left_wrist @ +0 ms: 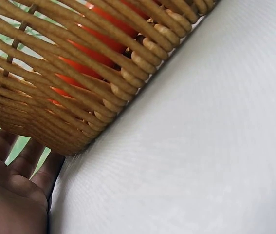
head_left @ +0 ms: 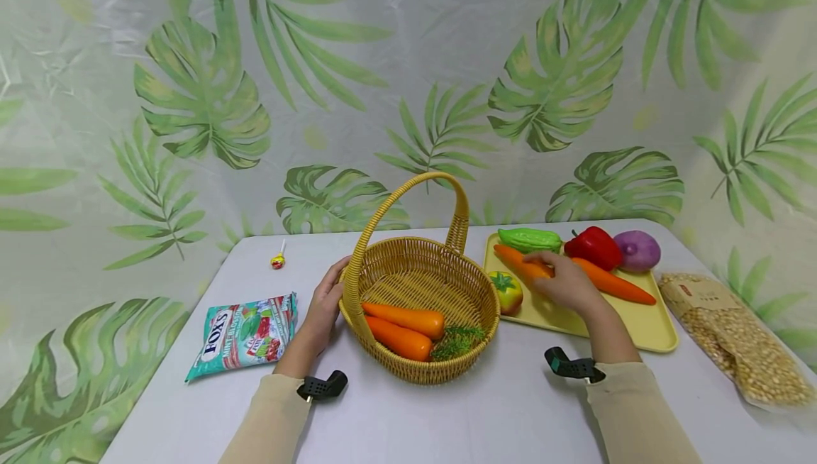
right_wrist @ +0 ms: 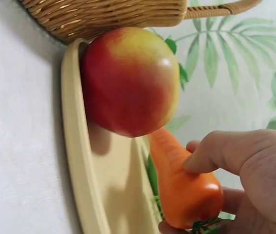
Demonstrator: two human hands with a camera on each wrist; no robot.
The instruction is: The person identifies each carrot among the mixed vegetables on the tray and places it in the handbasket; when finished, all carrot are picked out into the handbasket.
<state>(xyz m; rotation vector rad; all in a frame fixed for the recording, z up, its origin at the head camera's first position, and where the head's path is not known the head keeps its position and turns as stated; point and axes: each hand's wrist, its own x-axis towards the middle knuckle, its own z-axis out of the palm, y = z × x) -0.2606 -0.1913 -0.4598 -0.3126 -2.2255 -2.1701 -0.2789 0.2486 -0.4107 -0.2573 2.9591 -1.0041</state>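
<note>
My right grip (head_left: 564,283) pinches the thick end of a glossy, tapering orange carrot (right_wrist: 186,195) between thumb and fingers, over a flat pale-yellow tray (head_left: 638,333). I'd best hold that end snugly, its tip clear of the round red-and-yellow fruit (right_wrist: 130,80). My left grip (head_left: 322,308), fingers fairly straight, rests against the round tan wicker basket (head_left: 415,375), lightly enough not to tip it.

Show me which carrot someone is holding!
The left carrot on the tray: the right hand grips it. No hand holds the tray's right carrot or the two carrots in the basket.
</note>
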